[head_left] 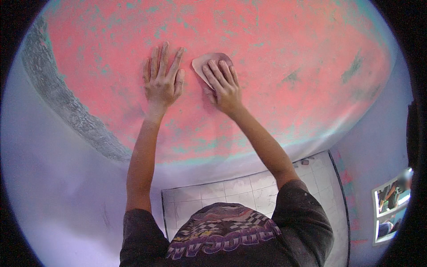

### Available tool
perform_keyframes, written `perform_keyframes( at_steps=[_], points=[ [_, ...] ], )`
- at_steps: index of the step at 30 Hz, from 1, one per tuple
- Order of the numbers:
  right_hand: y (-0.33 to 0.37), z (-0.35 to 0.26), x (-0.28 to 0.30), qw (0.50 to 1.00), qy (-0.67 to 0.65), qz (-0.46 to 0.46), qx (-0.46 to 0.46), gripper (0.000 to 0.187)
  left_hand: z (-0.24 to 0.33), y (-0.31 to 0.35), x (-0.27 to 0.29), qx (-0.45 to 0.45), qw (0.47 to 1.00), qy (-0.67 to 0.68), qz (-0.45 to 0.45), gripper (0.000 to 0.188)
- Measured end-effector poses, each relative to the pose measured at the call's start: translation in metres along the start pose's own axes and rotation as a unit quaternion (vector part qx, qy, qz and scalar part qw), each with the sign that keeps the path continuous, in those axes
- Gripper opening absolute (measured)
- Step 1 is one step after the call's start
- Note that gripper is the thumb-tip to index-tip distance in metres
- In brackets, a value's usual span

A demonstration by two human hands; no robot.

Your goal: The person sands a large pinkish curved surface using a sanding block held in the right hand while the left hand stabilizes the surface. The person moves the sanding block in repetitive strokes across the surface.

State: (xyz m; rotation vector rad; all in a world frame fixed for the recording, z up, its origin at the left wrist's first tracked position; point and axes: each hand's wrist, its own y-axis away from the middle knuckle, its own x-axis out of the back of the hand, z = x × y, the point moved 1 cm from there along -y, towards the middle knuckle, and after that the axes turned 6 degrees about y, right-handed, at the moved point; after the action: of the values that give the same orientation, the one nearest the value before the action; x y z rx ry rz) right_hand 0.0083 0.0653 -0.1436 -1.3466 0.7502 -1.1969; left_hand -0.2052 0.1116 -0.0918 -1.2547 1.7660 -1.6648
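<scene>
For rubbing the big pink wall, long, even, soft strokes should work best. The 2 hands are apart. The left hand lies flat on the wall, fingers spread, holding nothing; it could help the person lean safely. The right hand holds the pale sheet against the wall, just right of the left hand. The sheet should stay flat, since a bent edge could scratch.

Around this, the room has a light purple wall and a white tiled floor. A rough grey strip runs down the pink wall's left side. Green patches dot the pink. A small block sits on the floor.
</scene>
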Motion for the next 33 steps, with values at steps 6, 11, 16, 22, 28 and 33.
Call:
perform_keyframes(
  at_steps=[6,11,16,22,28,33],
  points=[
    [-0.039,0.115,0.057,0.983,0.103,0.145,-0.032,0.047,0.002,-0.005,0.004,-0.027,0.998,0.029,0.041,0.055],
    [-0.041,0.034,0.011,0.975,0.078,0.184,-0.093,0.048,-0.006,-0.005,0.013,-0.026,1.000,0.001,-0.005,0.054],
    [-0.001,0.003,-0.003,0.993,-0.011,-0.076,0.087,0.058,-0.023,-0.024,0.019,-0.054,0.998,-0.010,0.005,0.055],
    [-0.027,0.125,0.054,0.972,0.082,0.162,-0.147,0.055,-0.023,-0.025,0.023,-0.066,0.998,-0.011,0.020,0.056],
    [-0.021,0.017,0.001,0.986,0.030,0.140,-0.080,0.045,-0.012,-0.029,0.020,-0.071,0.997,-0.005,0.016,0.058],
    [-0.011,0.028,0.025,0.988,-0.014,-0.101,0.114,0.068,-0.010,-0.029,0.030,-0.090,0.996,-0.014,0.000,0.060]
  ],
)
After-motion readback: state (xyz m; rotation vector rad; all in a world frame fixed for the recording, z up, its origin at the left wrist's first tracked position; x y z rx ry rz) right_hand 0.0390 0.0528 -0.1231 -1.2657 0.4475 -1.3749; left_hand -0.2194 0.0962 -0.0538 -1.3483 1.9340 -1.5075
